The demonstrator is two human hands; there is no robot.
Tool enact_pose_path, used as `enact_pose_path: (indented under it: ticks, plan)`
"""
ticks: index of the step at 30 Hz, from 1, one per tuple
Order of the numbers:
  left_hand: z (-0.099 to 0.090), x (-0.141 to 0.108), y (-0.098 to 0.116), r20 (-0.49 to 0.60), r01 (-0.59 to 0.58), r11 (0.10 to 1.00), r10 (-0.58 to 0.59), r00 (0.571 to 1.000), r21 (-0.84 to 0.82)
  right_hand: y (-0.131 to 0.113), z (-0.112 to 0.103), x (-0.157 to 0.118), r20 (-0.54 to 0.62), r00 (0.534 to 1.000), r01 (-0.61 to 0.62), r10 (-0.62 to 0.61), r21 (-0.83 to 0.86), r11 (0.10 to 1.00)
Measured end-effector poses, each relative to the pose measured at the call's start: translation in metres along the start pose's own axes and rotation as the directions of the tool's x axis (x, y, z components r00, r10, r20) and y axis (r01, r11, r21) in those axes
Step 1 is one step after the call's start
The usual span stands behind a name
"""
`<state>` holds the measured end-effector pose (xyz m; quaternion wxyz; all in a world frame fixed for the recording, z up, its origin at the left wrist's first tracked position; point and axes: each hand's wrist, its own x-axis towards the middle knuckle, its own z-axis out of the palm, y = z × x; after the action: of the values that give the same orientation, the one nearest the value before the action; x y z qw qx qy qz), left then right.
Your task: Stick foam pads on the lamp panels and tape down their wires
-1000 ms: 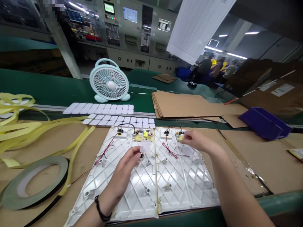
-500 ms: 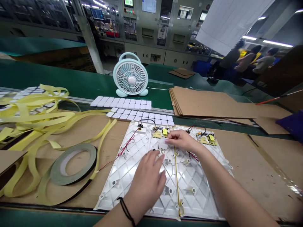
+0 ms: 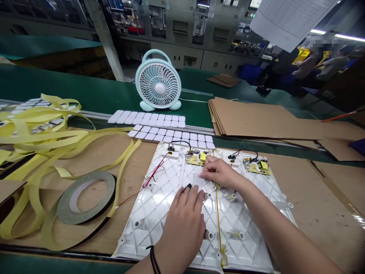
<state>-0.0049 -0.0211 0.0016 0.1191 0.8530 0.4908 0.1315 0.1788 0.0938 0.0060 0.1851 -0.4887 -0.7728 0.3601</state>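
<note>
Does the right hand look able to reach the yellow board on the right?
Probably yes: the right hand is close to the yellow circuit board, and only bare white plastic panel seems to lie between.

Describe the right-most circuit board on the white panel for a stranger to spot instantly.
Find the pale blue desk fan, then the white ribbed plastic panel lying in front of it. Two circuit boards sit along the panel's far edge. Yours is the right-most one, with a black wire looping above it and no hand near it, unlike the other circuit board beside the right hand.
</note>
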Motion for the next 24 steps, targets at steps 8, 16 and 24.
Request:
enact_pose_path:
  ticks: [8,16,24]
  plan:
    - [0.0016,0.0001,-0.0017,0.008,-0.012,1.0,0.012,1.0,0.002,0.0,0.0001,0.0,0.01,1.0,0.005,-0.005,-0.035,0.999]
    - [0.001,0.001,-0.0003,0.018,-0.015,1.0,0.015,1.0,0.027,0.0022,0.002,0.0004,-0.001,1.0,0.014,-0.014,-0.072,0.997]
    - [-0.0007,0.0031,0.0014,0.026,-0.027,0.997,0.025,0.999,0.073,0.004,0.0065,0.0015,-0.043,0.999,0.019,-0.025,-0.141,0.99]
